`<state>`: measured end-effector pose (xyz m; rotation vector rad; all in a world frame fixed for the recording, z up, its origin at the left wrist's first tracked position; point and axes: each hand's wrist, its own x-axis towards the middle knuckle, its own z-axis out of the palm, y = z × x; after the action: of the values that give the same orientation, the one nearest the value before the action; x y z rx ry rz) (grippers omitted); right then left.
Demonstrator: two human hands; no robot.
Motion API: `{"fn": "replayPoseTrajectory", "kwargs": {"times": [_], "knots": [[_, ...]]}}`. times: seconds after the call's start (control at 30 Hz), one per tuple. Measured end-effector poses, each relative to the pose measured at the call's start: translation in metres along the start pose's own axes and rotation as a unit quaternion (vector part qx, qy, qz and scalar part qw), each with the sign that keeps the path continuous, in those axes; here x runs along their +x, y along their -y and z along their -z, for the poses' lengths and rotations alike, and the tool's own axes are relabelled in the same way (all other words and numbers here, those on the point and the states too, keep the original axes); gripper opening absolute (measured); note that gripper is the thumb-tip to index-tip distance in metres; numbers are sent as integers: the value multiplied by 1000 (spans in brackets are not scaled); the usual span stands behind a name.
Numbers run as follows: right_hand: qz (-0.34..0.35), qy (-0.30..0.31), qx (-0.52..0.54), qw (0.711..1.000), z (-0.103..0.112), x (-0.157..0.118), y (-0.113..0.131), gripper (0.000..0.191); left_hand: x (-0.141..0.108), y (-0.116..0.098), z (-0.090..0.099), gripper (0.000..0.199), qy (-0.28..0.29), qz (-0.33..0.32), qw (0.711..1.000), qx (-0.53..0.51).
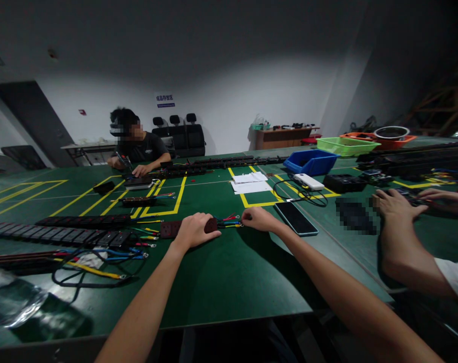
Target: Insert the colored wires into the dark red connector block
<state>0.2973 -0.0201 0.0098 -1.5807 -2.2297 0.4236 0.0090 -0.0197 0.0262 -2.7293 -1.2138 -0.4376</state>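
Note:
A dark red-brown socket strip (170,229) lies on the green table, with coloured wires (231,221) coming out of its right end. My left hand (196,230) is wrapped over the strip near that end, thumb towards the wires. At the wire tips, my right hand (258,220) has its fingers pinched together by the metal lugs; whether a wire is between them is too small to tell. Just right of that hand lies a phone (297,218) with a dark screen.
Long black socket strips (55,234) with loose wires lie at left, near a clear plastic item (17,297). Beyond are papers (251,182), a blue bin (311,162) and a white power bank (309,182). Another person's hands (398,204) work at right; one person sits opposite.

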Motion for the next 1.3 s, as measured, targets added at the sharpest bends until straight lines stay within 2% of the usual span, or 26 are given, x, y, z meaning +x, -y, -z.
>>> {"fn": "replayPoseTrajectory", "kwargs": {"times": [0.23, 0.53, 0.77, 1.03, 1.3], "knots": [[39, 73, 79, 993, 8, -2, -3, 19, 0, 0, 0, 59, 0, 3, 1000, -7], [62, 49, 21, 997, 7, -3, 1, 15, 0, -1, 0, 59, -2, 3, 1000, -4], [62, 62, 21, 996, 8, -4, 2, 14, 0, 0, -2, 58, -4, 5, 1000, 2], [-20, 57, 64, 996, 14, -12, 14, 2, 0, 0, -2, 59, -4, -3, 1000, 2], [41, 70, 70, 994, 13, -11, 4, 15, -1, 1, -1, 57, -3, -2, 1000, 1]]}}
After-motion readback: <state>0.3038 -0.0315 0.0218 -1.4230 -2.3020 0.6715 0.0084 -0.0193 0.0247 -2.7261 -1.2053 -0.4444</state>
